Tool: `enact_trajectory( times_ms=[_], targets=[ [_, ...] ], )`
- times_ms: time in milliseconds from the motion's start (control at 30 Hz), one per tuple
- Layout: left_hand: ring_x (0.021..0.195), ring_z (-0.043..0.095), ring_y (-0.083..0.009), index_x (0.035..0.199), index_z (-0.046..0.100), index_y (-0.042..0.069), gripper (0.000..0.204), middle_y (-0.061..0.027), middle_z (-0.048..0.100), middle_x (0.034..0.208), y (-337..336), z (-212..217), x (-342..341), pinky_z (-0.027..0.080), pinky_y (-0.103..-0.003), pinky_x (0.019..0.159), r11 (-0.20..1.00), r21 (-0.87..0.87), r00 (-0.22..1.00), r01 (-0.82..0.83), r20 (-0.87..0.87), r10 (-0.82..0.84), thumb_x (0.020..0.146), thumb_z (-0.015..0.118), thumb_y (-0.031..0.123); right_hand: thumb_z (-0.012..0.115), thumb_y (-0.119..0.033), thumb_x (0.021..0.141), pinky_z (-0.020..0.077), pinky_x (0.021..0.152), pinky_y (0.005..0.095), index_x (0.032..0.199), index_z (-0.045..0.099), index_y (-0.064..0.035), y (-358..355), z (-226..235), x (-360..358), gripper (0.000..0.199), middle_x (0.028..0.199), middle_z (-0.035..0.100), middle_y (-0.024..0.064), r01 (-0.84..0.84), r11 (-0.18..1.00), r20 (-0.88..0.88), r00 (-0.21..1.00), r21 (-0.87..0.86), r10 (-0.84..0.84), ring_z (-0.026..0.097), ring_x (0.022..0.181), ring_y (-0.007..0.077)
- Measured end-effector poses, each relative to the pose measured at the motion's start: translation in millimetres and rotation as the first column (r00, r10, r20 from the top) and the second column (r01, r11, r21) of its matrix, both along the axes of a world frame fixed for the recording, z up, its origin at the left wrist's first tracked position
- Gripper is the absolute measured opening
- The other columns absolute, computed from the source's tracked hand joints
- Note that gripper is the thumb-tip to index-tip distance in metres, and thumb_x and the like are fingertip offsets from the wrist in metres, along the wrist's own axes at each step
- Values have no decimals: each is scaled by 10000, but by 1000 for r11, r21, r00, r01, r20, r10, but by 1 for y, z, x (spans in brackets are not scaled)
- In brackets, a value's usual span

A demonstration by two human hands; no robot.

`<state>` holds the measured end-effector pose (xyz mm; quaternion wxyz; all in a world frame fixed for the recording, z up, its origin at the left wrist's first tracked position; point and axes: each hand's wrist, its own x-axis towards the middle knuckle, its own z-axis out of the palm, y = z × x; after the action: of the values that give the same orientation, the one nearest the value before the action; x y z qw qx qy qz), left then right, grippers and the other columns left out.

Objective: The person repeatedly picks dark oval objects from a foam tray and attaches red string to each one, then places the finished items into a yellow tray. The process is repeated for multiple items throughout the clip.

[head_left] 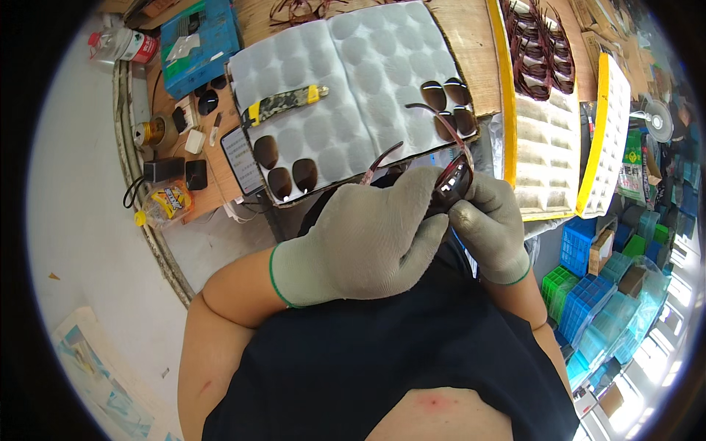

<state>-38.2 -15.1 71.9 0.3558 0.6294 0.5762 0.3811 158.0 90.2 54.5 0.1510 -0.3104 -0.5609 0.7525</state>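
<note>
My left hand [375, 235] and my right hand [491, 224], both in grey knitted gloves, are closed on a pair of dark reddish sunglasses [454, 180]. One dark lens faces up between my fingers. The temple arms stick up over the near edge of a white dimpled pad [360, 95]; the rest of the frame is hidden behind my left glove. Loose brown lenses [304, 174] lie at the pad's near left, and several more lenses [434, 95] at its right. A camouflage-patterned tool with yellow ends [287, 103] lies on the pad's left half.
To the right stands a yellow-edged tray [544, 154] with several stacked eyeglass frames [537, 48] at its far end. On the left are a blue box [198, 48], a phone [241, 162], a tape roll [151, 133] and a plastic bottle [169, 202]. Plastic crates [585, 301] stand at right.
</note>
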Motion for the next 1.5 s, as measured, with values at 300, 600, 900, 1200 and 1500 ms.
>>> enact_trajectory(
  times_ms=[300, 600, 900, 1200, 1500],
  targets=[
    [633, 670, -413, 1259, 599, -34, 415, -193, 675, 812, 79, -8, 33, 522, -468, 575, 989, 8, 946, -147, -290, 143, 915, 722, 163, 786, -240, 935, 521, 760, 288, 976, 658, 8, 102, -22, 20, 281, 921, 700, 78, -107, 983, 31, 994, 152, 103, 631, 802, 123],
    [721, 714, -348, 1060, 743, 6, 329, -194, 701, 791, 162, -59, 19, 554, -429, 651, 882, -432, 932, -188, 206, 300, 928, 738, 307, 768, -153, 899, 523, 772, 461, 1101, 659, 0, 194, -14, 71, 275, 894, 640, 195, -503, 657, 48, 813, 562, 581, 641, 839, 418],
    [1126, 626, -399, 1111, 707, 20, 521, -204, 650, 1123, 179, -146, 42, 523, -497, 958, 845, -212, 715, -490, -653, 250, 832, 781, 454, 595, 2, 927, 554, 1012, 369, 1647, 244, 49, 164, -22, 75, 803, 1298, 719, 188, -310, 928, -2, 948, 209, 317, 740, 1143, 298],
    [720, 660, -245, 1121, 616, 7, 283, -122, 683, 884, 114, -74, 9, 543, -344, 699, 876, -301, 826, -377, 318, 465, 977, 731, 222, 523, -4, 835, 568, 790, 329, 1324, 448, -10, 160, 7, 54, 495, 950, 669, 149, -3, 974, -68, 997, 226, 19, 711, 881, 231],
    [814, 627, -92, 1174, 625, 0, 239, -34, 658, 959, 11, -46, -14, 535, -261, 733, 891, -398, 351, -218, 820, 452, 1026, 710, 168, 573, -52, 1018, 551, 926, 323, 1329, 512, 77, 39, -1, -31, 342, 1205, 680, 156, -237, 969, -111, 967, -68, 228, 678, 1034, 158]
  ],
)
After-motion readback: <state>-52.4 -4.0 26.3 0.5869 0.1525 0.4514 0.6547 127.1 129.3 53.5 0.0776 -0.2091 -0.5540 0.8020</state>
